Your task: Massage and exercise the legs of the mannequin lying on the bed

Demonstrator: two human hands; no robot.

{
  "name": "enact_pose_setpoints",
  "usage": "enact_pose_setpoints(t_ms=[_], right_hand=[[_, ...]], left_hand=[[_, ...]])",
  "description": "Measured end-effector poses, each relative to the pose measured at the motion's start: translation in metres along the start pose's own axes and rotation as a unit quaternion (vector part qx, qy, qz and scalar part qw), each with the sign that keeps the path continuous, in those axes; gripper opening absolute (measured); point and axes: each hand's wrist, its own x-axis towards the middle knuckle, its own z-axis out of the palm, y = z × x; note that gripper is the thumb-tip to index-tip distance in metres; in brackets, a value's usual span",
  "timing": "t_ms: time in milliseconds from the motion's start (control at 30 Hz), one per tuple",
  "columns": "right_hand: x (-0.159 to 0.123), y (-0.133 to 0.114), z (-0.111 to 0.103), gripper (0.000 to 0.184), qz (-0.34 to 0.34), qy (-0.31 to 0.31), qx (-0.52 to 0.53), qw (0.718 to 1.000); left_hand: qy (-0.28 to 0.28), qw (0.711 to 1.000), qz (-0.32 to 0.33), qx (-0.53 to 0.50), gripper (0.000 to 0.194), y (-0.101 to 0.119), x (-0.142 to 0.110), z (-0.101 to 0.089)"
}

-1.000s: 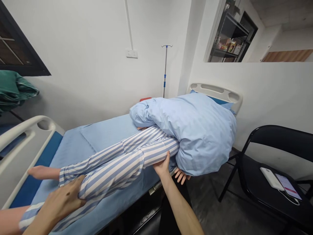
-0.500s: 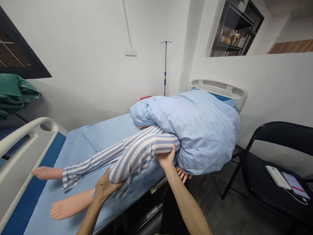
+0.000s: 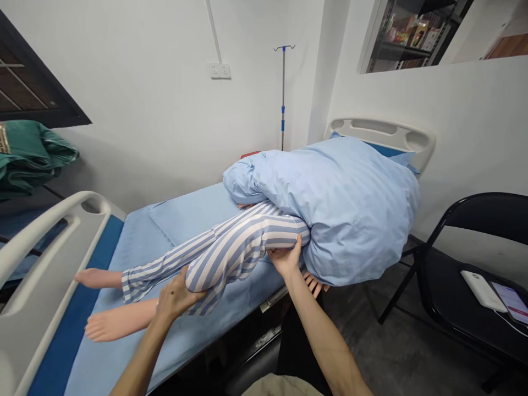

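Since a hospital bed [image 3: 181, 220] is seen along a white wall, what is laid on it?

A mannequin [image 3: 223, 253] is laid there, dressed in blue-and-white striped pyjamas [image 3: 165, 269], its upper body covered by a pale blue quilt [image 3: 338, 214].

What is placed around the bed?

An IV pole [image 3: 283, 93] is seen beyond it; a black folding chair [image 3: 449, 275] is set to the right, with a white power bank [image 3: 480, 290] and a phone [image 3: 511, 302] on its seat.

How are the hands placed?

One leg is held bent: the left hand [image 3: 177, 297] is cupped around the knee, and the right hand [image 3: 284, 258] is curled under the thigh, just above a mannequin hand [image 3: 315, 285] showing below the quilt.
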Motion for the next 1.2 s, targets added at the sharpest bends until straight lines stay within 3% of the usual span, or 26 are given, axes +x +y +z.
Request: enact_pose_setpoints(t_ms=[200,400,533,633,733,900,1067,1200], right_hand=[[0.004,0.009,-0.016,0.054,0.012,0.031,-0.020,0.999],[0.014,0.022,-0.049,0.048,0.042,0.029,-0.032,0.998],[0.018,0.035,-0.071,0.044,0.060,0.057,-0.054,0.995],[0.017,0.041,-0.076,0.041,0.053,0.071,-0.073,0.993],[0.014,0.039,-0.071,0.038,0.055,0.087,-0.076,0.992],[0.004,0.027,-0.052,0.041,0.046,0.074,-0.075,0.993],[-0.002,0.015,-0.035,0.043,0.038,0.029,-0.058,0.997],[-0.002,0.010,-0.021,0.048,0.033,0.029,-0.045,0.998]], left_hand=[[-0.004,0.996,0.016,0.087,0.073,-0.026,-0.011,-0.041],[0.012,0.985,0.054,0.165,0.069,-0.058,-0.027,-0.072],[0.013,0.966,0.083,0.245,0.058,-0.069,-0.038,-0.091],[0.003,0.966,0.081,0.245,0.056,-0.072,-0.044,-0.099],[-0.001,0.975,0.058,0.213,0.057,-0.075,-0.045,-0.095],[-0.006,0.991,0.007,0.132,0.058,-0.070,-0.042,-0.069],[-0.007,0.997,-0.007,0.076,0.056,-0.051,-0.036,-0.043],[0.008,1.000,-0.010,0.023,0.058,-0.028,-0.028,-0.020]])
